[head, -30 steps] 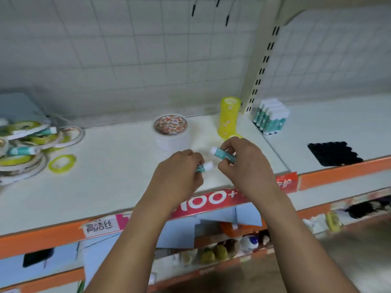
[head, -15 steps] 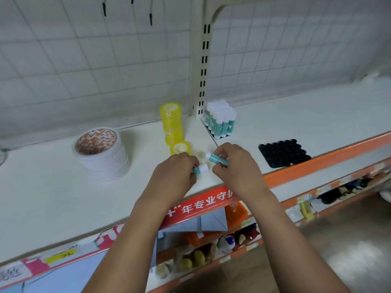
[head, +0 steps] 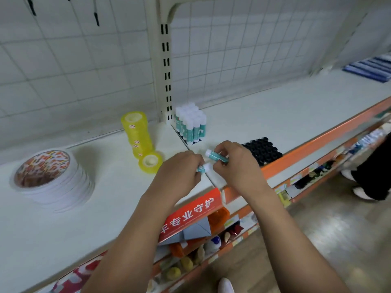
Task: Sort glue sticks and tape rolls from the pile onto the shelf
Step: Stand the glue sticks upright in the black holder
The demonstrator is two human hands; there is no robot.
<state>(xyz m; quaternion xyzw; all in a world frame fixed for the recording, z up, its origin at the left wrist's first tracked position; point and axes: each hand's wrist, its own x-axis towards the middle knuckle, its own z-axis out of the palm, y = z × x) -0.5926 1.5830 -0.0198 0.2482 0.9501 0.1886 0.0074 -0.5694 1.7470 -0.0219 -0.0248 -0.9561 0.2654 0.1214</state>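
Note:
My left hand (head: 179,172) grips a teal glue stick with a white cap (head: 203,167) above the white shelf (head: 105,208). My right hand (head: 234,163) holds a second teal glue stick (head: 215,155), cap pointing left. The two hands are close together over the shelf's front edge. Behind them, several glue sticks stand upright in a block (head: 191,124) beside the slotted post. A tall stack of yellow tape rolls (head: 136,132) stands left of the post, with a single yellow roll (head: 150,162) in front of it. A stack of wide white tape rolls (head: 48,176) sits at the left.
A black studded tray (head: 266,150) lies on the shelf right of my right hand. The slotted upright post (head: 166,66) divides the two shelf bays. Blue packs (head: 372,67) lie far right. Another person's legs and shoes (head: 368,178) stand on the floor at the right.
My view has swung right, so the loose pile at the left has left the frame. Both hands keep their glue sticks and have moved right, nearer the standing block and the black tray.

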